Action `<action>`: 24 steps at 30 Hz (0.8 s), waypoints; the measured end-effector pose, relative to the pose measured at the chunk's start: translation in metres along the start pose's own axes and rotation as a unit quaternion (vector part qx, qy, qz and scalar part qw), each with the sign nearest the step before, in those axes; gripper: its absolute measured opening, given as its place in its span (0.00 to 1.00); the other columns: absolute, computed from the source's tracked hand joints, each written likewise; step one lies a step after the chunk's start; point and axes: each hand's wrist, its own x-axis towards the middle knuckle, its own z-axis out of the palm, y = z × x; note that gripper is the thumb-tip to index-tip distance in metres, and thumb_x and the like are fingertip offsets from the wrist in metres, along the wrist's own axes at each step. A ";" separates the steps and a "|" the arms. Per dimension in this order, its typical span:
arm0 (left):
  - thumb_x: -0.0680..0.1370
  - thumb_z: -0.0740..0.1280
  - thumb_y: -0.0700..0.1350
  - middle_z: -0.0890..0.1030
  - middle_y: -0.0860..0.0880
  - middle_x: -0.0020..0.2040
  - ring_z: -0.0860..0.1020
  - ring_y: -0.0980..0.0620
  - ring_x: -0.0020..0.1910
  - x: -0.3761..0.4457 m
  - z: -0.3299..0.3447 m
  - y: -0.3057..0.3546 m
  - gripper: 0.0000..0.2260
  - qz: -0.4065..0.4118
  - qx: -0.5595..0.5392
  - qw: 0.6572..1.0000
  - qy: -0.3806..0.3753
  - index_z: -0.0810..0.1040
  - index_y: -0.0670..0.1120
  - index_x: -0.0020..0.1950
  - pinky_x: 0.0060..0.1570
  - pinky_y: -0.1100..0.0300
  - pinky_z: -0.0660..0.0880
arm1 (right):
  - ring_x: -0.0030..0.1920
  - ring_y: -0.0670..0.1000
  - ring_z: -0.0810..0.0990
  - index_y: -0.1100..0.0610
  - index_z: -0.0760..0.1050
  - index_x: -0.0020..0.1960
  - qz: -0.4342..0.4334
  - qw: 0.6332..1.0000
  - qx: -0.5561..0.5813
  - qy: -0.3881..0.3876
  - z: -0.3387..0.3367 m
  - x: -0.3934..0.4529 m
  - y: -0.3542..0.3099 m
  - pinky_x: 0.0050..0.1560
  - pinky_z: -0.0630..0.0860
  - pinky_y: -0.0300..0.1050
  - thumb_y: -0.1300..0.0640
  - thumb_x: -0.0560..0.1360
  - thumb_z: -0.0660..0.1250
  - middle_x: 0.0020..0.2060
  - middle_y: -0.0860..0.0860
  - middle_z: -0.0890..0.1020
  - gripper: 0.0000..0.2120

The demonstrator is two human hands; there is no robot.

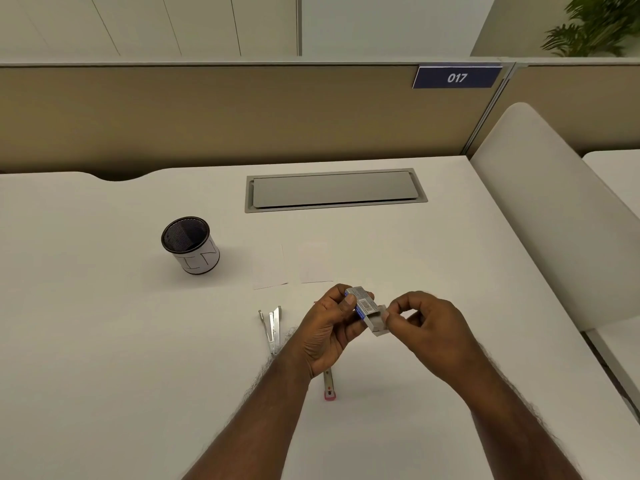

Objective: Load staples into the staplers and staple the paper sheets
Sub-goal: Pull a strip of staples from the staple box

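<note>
White and nearly bare, the counter carried only a few small things, and several of them were hard to read. The left hand was curled around a small staple box, thumb on its near face beside a barcode, holding it above the counter; the print on the box was too small to make out. The right hand pinched the grey inner tray that stuck out of the box's right end, its fingertips bent over the tray so that I could not see what lay inside. Just left of the left wrist lay a metal stapler, swung open, its hinge end hidden behind the forearm. A second stapler showed only its pink-tipped end below the left hand; the rest was covered by the palm and wrist. Beyond the hands, two paper sheets lay side by side, so close in tone to the counter that only their lower edges showed faintly. Further left stood a black mesh cup wrapped in a white label with handwritten letters. Near the back a grey cable hatch sat flush in the counter, and on the beige partition hung a blue sign reading 017. A plant was cut off at the top right corner.
</note>
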 end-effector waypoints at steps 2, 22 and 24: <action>0.78 0.61 0.38 0.84 0.42 0.48 0.84 0.45 0.46 0.000 0.001 -0.001 0.05 -0.001 -0.015 1.000 0.004 0.75 0.40 0.51 0.40 0.60 0.82 | 0.21 0.42 0.69 0.51 0.80 0.37 0.001 1.000 0.020 0.001 -0.002 -0.001 0.000 0.23 0.64 0.31 0.57 0.72 0.70 0.21 0.43 0.77 0.06; 0.77 0.65 0.40 0.83 0.41 0.52 0.84 0.46 0.47 0.001 -0.001 -0.002 0.06 -0.002 0.014 1.000 -0.018 0.76 0.41 0.52 0.41 0.60 0.82 | 0.36 0.41 0.80 0.44 0.79 0.38 -0.085 0.985 -0.144 -0.037 -0.009 -0.008 -0.008 0.39 0.80 0.46 0.50 0.70 0.71 0.40 0.40 0.82 0.03; 0.78 0.65 0.40 0.83 0.41 0.52 0.84 0.46 0.47 0.002 -0.002 -0.003 0.04 -0.002 0.021 0.999 -0.025 0.76 0.41 0.51 0.42 0.60 0.82 | 0.35 0.43 0.79 0.45 0.79 0.38 -0.082 0.985 -0.147 -0.042 -0.010 -0.008 -0.008 0.39 0.79 0.45 0.51 0.70 0.73 0.39 0.41 0.81 0.04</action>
